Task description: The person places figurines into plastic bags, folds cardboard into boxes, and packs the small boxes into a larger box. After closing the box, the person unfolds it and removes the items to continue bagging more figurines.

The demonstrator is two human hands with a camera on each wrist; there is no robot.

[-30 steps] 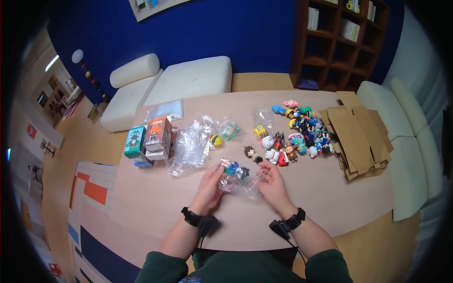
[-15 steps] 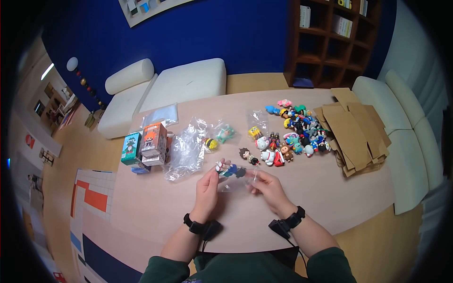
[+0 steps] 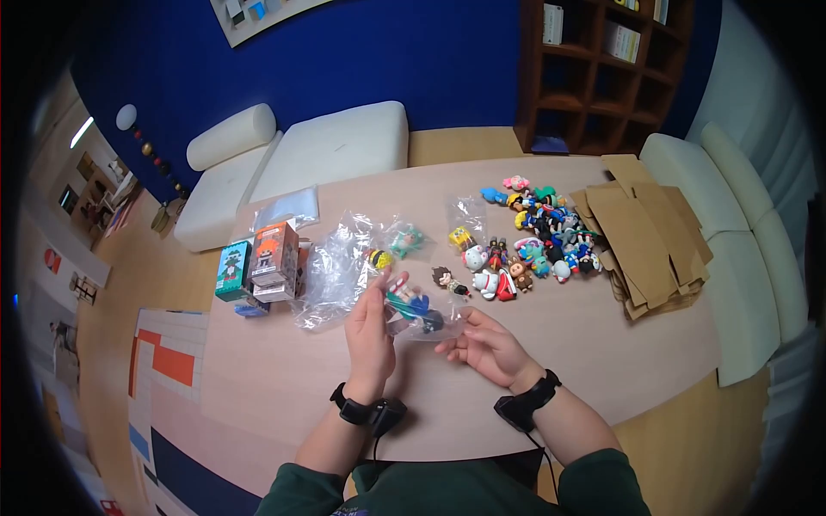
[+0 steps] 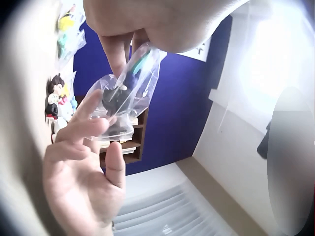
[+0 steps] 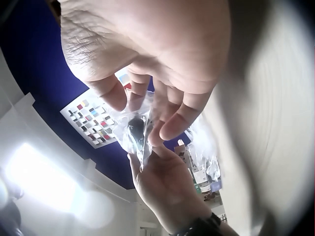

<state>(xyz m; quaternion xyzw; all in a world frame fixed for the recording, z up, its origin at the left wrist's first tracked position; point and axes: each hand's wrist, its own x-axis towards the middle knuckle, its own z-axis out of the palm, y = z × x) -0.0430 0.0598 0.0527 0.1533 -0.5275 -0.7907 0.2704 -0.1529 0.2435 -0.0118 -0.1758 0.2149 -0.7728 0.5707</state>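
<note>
A small toy figurine (image 3: 409, 303) in blue, green and dark colours lies inside a clear plastic bag (image 4: 147, 96). My left hand (image 3: 370, 335) pinches the bagged figurine at its upper end, the thumb on the near side. My right hand (image 3: 495, 351) is at the bag's other end, fingertips touching the plastic and thumb standing apart from them, as the left wrist view shows. Just beyond the bag, a brown-haired figurine (image 3: 448, 280) lies on the table (image 3: 551, 361).
Several loose figurines (image 3: 555, 228) crowd the right side, beside flattened cardboard (image 3: 650, 245). Crumpled plastic bags (image 3: 335, 267) and toy boxes (image 3: 275, 255) stand at left. A bagged green figurine (image 3: 406, 241) and a yellow one (image 3: 379, 258) sit in the middle.
The bagged figurine has tilted, its left end rising with my left hand. My right hand's fingers have loosened and spread at the bag's end. The view has shifted slightly.
</note>
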